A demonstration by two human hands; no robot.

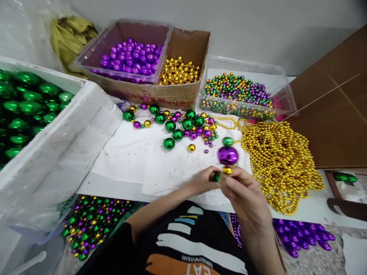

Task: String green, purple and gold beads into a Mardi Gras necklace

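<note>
Above the white cloth, my right hand (243,191) pinches a gold bead (227,170). Over it stand a large shiny purple bead (228,155) and a smaller green bead (228,141) in a row. My left hand (207,180) is close beside the right, its fingers closed on a dark green bead (217,177) that is partly hidden. Beyond both hands lies a strand of mixed beads (187,124) in green, purple and gold. One loose gold bead (191,148) and a few tiny purple ones rest on the white cloth (129,160).
A foam box (94,103) of large green beads stands left. At the back are a tub of purple beads (134,57), a carton of gold beads (180,72) and a tub of small mixed beads (237,91). Gold bead chains (282,164) pile up right, near a cardboard box (332,99).
</note>
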